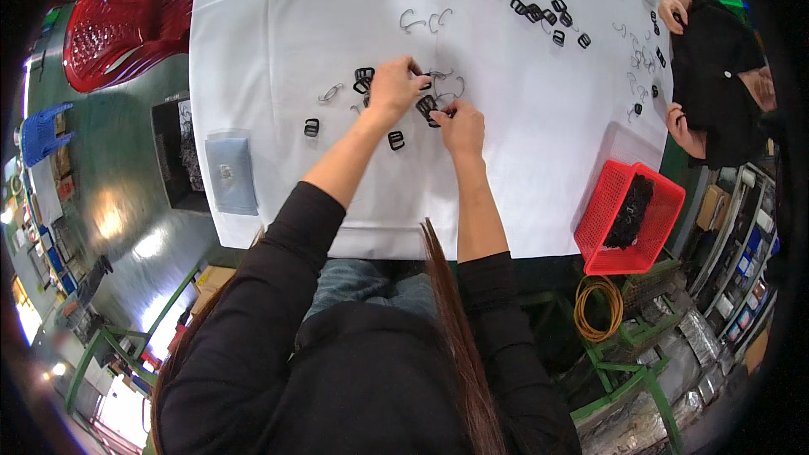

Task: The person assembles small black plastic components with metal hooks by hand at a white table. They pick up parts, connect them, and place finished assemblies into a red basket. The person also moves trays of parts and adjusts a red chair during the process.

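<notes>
On the white-covered table, my left hand (396,87) is pinched at its fingertips around a small black piece (425,84) that looks like a slide buckle. Just to its right and nearer me, the fingers of my right hand (462,129) close on the edge of a black buckle (435,117). Another black buckle (425,104) lies right between the hands. Black buckles (364,76) sit partly hidden behind my left hand. Single buckles rest nearer me, one at the left (312,127) and one in the middle (396,141). Thin clear curved pieces (455,84) lie around my fingers.
More black buckles (534,13) are scattered farther off. A person in black (716,67) works at the right edge. A red basket (590,236) of black pieces stands at the near right corner. A blue packet (231,175) lies left; a red chair (126,25) stands beyond.
</notes>
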